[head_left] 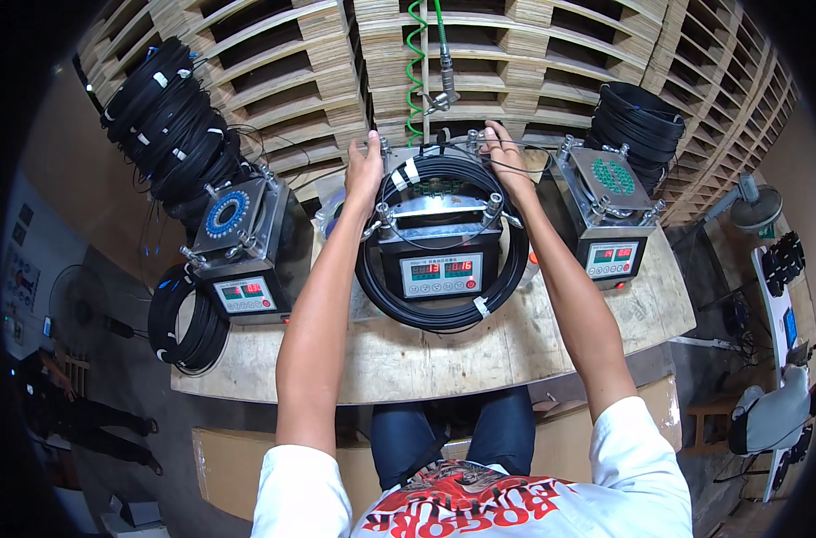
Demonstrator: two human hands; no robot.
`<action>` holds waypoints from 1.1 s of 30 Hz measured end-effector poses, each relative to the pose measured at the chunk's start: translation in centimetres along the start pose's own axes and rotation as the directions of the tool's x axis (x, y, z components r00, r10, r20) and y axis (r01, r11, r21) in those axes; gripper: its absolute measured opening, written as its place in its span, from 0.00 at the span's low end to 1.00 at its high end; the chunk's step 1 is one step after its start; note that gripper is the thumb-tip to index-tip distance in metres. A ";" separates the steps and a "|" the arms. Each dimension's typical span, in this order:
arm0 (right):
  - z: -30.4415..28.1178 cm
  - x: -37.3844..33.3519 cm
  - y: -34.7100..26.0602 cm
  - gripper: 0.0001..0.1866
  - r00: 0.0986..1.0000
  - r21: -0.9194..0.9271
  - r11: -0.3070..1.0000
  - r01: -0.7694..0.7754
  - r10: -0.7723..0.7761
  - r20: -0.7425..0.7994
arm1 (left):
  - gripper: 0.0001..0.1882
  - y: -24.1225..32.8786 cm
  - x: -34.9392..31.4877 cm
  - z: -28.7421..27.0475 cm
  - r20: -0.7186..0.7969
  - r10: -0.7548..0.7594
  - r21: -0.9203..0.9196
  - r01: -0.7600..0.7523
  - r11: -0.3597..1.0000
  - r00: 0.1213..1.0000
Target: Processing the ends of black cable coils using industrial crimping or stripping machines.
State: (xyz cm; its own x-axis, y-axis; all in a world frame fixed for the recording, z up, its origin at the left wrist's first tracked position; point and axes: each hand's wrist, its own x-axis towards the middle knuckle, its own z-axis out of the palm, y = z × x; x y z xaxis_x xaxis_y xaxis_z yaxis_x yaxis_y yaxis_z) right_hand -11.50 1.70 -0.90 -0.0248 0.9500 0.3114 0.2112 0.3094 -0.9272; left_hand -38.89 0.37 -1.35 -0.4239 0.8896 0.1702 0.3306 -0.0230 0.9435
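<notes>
A coil of black cable [368, 285] with white tape bands hangs around the middle machine [442, 273], a metal-topped box with a red digital display. My left hand [365, 172] is raised at the machine's far left corner, thumb and fingers apart, holding nothing I can see. At the far right corner, my right hand [510, 169] has its fingers stretched out beside a metal post. A thin black cable strand runs past those fingers and loops to the right. The far fingertips of both hands are partly hidden.
Similar machines stand left [242, 242] and right [608, 211] on the wooden table [408, 363]. Stacked black cable coils rise behind the left one [170, 125] and the right one [636, 125]. A green coiled air hose [416, 67] hangs ahead, before wooden pallets. Other people are at both sides.
</notes>
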 end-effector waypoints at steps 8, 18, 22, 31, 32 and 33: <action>-1.4 1.3 2.0 0.33 0.989 -0.207 0.978 -0.014 -0.017 -0.147 | 0.45 1.9 -1.5 0.9 0.139 -0.048 -0.121 0.065 0.990 0.989; -1.3 0.3 0.5 0.30 0.998 0.016 0.998 -0.056 0.056 -0.037 | 0.46 1.5 -1.0 0.6 0.123 -0.081 -0.142 0.099 0.985 0.989; -1.3 0.5 0.6 0.31 0.995 0.050 0.994 -0.100 0.102 -0.019 | 0.47 2.2 -1.7 0.1 0.112 -0.067 -0.209 0.089 0.974 0.991; -1.7 0.7 0.7 0.35 0.996 -0.149 0.985 -0.085 0.079 -0.044 | 0.42 1.8 -1.3 0.9 0.162 -0.051 -0.141 0.074 0.987 0.986; -1.2 0.5 0.3 0.35 0.996 -0.145 0.986 -0.084 0.079 -0.039 | 0.44 1.3 -0.7 0.6 0.146 -0.050 -0.127 0.068 0.990 0.988; -0.7 0.2 -0.1 0.34 0.997 -0.124 0.989 -0.076 0.073 -0.028 | 0.46 0.7 -0.1 0.3 0.129 -0.048 -0.113 0.063 0.992 0.990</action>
State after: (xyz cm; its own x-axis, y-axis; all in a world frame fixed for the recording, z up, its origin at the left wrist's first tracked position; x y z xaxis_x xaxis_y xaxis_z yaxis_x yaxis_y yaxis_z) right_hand -10.82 1.84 -0.54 0.0177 0.9685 0.2483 0.3324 0.2285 -0.9150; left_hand -38.38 0.35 -0.80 -0.3266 0.9412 0.0867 0.2061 -0.0186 0.9783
